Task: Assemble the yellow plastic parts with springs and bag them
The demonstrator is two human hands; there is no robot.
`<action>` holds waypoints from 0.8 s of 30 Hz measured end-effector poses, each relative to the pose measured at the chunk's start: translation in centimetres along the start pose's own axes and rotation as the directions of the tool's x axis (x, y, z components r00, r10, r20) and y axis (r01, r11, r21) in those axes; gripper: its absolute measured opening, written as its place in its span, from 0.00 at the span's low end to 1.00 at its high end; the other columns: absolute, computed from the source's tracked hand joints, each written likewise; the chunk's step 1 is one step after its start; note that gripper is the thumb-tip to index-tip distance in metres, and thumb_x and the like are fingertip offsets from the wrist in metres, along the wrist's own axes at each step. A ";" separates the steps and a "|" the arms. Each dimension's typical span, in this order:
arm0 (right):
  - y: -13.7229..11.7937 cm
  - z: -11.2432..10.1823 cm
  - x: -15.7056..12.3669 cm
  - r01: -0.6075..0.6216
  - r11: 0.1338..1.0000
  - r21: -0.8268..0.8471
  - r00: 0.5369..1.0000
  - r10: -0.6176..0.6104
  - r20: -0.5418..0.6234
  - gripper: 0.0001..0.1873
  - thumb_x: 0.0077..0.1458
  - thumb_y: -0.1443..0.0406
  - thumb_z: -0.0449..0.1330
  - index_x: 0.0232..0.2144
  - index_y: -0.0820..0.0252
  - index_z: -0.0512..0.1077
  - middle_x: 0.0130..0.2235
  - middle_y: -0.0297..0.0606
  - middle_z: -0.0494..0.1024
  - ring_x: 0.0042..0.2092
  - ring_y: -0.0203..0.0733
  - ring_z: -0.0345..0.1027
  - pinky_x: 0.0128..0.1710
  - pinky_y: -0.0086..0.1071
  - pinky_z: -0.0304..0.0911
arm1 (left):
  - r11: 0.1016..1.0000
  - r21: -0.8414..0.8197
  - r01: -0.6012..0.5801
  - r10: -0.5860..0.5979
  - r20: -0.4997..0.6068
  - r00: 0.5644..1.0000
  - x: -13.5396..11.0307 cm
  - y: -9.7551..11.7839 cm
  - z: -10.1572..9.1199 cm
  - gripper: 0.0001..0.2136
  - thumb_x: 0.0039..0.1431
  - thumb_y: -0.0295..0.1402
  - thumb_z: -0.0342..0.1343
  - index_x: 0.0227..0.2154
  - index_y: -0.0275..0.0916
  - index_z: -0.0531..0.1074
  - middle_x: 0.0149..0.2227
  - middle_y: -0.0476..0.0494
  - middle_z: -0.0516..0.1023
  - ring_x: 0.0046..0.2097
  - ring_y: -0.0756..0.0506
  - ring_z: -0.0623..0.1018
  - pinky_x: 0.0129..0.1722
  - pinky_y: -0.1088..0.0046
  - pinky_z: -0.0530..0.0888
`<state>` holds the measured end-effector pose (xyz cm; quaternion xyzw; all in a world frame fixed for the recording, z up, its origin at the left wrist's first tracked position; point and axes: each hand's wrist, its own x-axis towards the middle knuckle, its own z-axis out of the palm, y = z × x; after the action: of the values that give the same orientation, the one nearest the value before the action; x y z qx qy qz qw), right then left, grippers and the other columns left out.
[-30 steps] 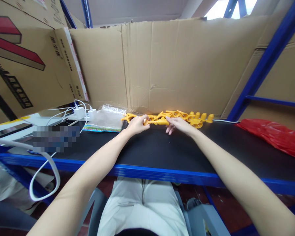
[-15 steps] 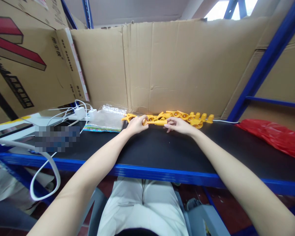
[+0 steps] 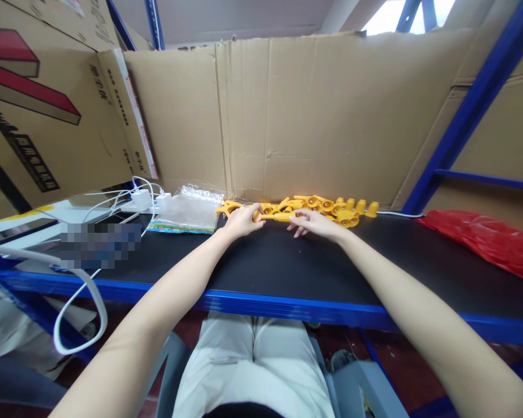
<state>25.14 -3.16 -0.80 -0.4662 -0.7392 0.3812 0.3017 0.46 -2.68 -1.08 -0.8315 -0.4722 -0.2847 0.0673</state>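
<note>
A row of several yellow plastic parts (image 3: pixel 331 209) lies along the back of the black shelf top (image 3: pixel 287 261), against the cardboard wall. My left hand (image 3: pixel 242 222) is closed around the left end of one long yellow piece (image 3: pixel 279 216). My right hand (image 3: pixel 314 223) rests on that piece's right end with its fingers curled over it. More yellow parts (image 3: pixel 229 206) show just left of my left hand.
A clear plastic bag (image 3: pixel 189 209) lies left of the parts. White chargers and cables (image 3: pixel 142 200) sit further left. A red plastic bag (image 3: pixel 488 244) lies at the right. Cardboard (image 3: pixel 314 116) walls the back; blue rack posts (image 3: pixel 470 110) stand at the right.
Both hands stayed on the yellow piece. My right hand's fingers shifted slightly on its right end, and the piece moved a little toward the row of parts.
</note>
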 end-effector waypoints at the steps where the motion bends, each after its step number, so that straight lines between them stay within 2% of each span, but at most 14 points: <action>1: 0.1 0.0 0.0 0.005 1.000 0.004 1.000 -0.005 -0.011 0.23 0.56 0.57 0.56 0.51 0.62 0.59 0.38 0.45 0.78 0.28 0.36 0.73 0.30 0.30 0.67 | 1.000 0.001 -0.001 0.001 0.003 1.000 0.0 0.0 0.0 0.15 0.53 0.42 0.54 0.41 0.42 0.68 0.27 0.49 0.74 0.30 0.47 0.73 0.30 0.75 0.64; 4: 0.3 0.1 0.0 0.027 0.999 0.025 1.000 -0.027 -0.015 0.25 0.55 0.63 0.57 0.53 0.61 0.55 0.38 0.43 0.78 0.29 0.36 0.72 0.31 0.31 0.68 | 1.000 0.004 -0.001 0.001 0.010 1.000 0.0 0.1 -0.1 0.16 0.53 0.43 0.54 0.43 0.42 0.68 0.29 0.48 0.74 0.32 0.46 0.73 0.31 0.74 0.65; 8: 0.5 0.0 0.1 0.046 0.999 0.023 0.999 -0.045 -0.013 0.21 0.56 0.64 0.56 0.50 0.61 0.57 0.36 0.41 0.78 0.29 0.36 0.72 0.32 0.32 0.68 | 1.000 0.009 -0.006 0.006 0.006 1.000 -0.1 0.1 -0.1 0.17 0.53 0.44 0.54 0.43 0.42 0.68 0.29 0.47 0.74 0.32 0.46 0.73 0.32 0.74 0.65; 14: -0.1 -0.1 -0.1 0.038 0.999 0.016 0.999 -0.038 0.007 0.16 0.56 0.56 0.56 0.41 0.62 0.63 0.33 0.42 0.78 0.28 0.37 0.73 0.32 0.32 0.67 | 1.000 0.018 -0.006 0.006 -0.004 1.000 -0.1 0.2 -0.2 0.17 0.53 0.45 0.54 0.42 0.41 0.67 0.29 0.48 0.74 0.32 0.46 0.74 0.31 0.75 0.64; 19: -0.7 -0.1 -0.3 -0.011 1.000 0.029 1.000 0.011 0.018 0.20 0.56 0.50 0.52 0.31 0.62 0.66 0.32 0.44 0.79 0.26 0.36 0.72 0.28 0.29 0.65 | 1.000 0.003 -0.024 0.024 0.001 1.000 -0.2 0.3 -0.2 0.16 0.53 0.44 0.54 0.41 0.41 0.68 0.28 0.48 0.74 0.31 0.47 0.73 0.29 0.75 0.63; 24: -0.5 0.0 -0.2 -0.023 0.999 0.038 1.000 0.022 0.022 0.22 0.55 0.48 0.52 0.31 0.62 0.66 0.32 0.44 0.78 0.26 0.36 0.72 0.28 0.29 0.65 | 1.000 -0.002 -0.019 0.019 0.009 1.000 -0.1 0.3 -0.2 0.15 0.53 0.43 0.54 0.41 0.41 0.68 0.28 0.48 0.74 0.31 0.47 0.73 0.29 0.75 0.62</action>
<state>24.99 -3.47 -0.41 -0.4645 -0.7297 0.4037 0.2980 0.56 -2.98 -0.93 -0.8374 -0.4641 -0.2810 0.0672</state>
